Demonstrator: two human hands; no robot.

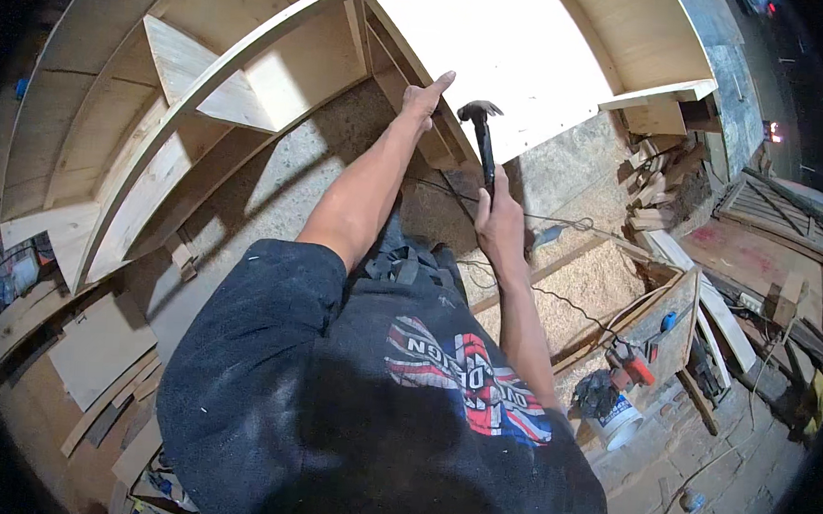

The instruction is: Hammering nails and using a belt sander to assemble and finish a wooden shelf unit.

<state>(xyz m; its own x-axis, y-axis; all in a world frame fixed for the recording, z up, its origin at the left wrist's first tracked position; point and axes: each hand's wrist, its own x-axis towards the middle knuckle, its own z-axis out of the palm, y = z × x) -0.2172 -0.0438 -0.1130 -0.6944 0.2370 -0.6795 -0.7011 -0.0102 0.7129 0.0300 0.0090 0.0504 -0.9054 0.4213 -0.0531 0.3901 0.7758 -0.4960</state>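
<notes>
Hammer (483, 139) in right hand (500, 223)

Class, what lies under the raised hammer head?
Under the hammer head is the edge of the pale plywood panel, steadied by the left hand. Any nail there is too small to see.

Harsh overhead glare, dark fisheye-bent rim
</notes>
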